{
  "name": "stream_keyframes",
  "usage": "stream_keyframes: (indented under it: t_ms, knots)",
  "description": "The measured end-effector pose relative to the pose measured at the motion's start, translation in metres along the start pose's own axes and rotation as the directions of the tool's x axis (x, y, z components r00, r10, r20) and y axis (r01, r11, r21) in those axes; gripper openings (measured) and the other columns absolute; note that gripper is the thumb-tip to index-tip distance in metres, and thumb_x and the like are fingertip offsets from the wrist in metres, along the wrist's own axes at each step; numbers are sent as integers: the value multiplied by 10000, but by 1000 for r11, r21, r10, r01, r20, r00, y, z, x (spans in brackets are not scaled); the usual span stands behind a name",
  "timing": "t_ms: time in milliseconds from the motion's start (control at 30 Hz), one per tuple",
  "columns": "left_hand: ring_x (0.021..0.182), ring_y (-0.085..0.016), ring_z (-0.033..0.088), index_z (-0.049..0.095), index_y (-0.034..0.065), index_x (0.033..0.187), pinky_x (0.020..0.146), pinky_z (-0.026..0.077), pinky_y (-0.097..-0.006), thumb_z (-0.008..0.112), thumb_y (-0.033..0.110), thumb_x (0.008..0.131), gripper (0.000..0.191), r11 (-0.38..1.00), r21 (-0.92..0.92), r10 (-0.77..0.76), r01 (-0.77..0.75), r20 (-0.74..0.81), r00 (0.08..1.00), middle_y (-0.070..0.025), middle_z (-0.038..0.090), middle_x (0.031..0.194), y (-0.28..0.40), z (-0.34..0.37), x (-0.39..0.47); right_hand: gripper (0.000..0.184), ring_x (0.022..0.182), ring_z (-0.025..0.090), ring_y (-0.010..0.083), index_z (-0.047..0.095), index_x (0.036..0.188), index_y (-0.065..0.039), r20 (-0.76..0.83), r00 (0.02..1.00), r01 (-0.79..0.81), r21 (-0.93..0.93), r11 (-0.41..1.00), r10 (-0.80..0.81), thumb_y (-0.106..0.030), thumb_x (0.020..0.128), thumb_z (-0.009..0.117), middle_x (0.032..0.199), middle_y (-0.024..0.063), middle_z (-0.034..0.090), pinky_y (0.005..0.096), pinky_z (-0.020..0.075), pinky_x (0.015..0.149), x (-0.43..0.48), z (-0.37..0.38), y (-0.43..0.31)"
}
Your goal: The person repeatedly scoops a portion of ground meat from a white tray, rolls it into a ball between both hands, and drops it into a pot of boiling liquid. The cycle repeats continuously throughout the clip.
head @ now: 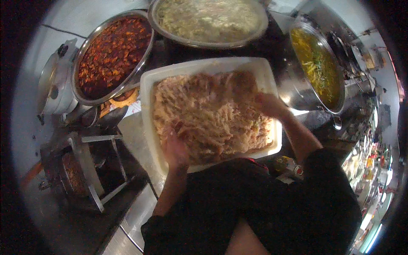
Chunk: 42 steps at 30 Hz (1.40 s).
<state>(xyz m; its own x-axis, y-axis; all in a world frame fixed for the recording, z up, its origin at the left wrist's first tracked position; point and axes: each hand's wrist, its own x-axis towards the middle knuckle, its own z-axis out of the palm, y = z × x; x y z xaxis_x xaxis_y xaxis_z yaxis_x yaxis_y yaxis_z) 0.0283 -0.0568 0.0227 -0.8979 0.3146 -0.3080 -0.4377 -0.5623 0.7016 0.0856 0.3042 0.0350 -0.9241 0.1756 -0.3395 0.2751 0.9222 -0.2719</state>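
A white rectangular plastic tub (147, 105) lies right before me, filled with a pale brown, shredded or minced food mixture (210, 118). My left hand (176, 147) is down on the mixture at the near left side, blurred, with its fingertips against the food. At the far right side, my right hand (266, 102) presses into the mixture near the tub's wall; its fingers are partly sunk or hidden. Darker, moist patches show along the mixture's far edge. Blur keeps me from telling whether either hand grasps any of the food.
Beyond the tub stands a wide metal pot of pale liquid (210, 20). A metal basin of dark red, chunky food (114, 57) is at the left. To the right is a steel pot of yellow broth (318, 68). A metal frame stand (98, 165) rises at lower left.
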Motion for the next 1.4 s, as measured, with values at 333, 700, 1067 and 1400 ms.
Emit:
stream_keyframes:
  t_ms: [333,700,1067,1400]
  knots:
    - [1038,-203,556,544,47,1239,869,462,-336,433,266,979,357,958,272,-107,85,69,992,-91,562,1170,-5,45,8,359,849,646,257,595,1056,-16,88,992,-116,401,909,88,-192,769,718,948,157,658,357,512,762,-63,15,-90]
    - [893,-250,621,629,88,1027,757,526,-451,473,460,925,416,784,-305,-478,540,258,840,-110,643,985,-21,42,41,251,1117,555,183,605,1132,-32,-402,785,614,401,680,-471,-69,884,620,1183,109,589,346,446,965,-58,8,-174]
    - [1042,-242,593,525,40,1228,872,473,-387,384,373,999,428,908,282,205,-309,345,916,-131,606,1152,-20,57,31,413,1181,507,192,469,1319,4,-57,988,0,926,-377,-141,-153,940,519,1311,108,530,313,381,1021,-29,64,-163]
    - [1305,-290,361,273,98,1465,1070,315,-425,458,569,913,748,930,-282,-204,237,140,969,-97,362,1440,-17,75,17,379,1121,529,257,511,1269,-23,-193,981,159,835,-527,-10,-265,977,486,1255,120,541,387,429,981,-24,2,-174]
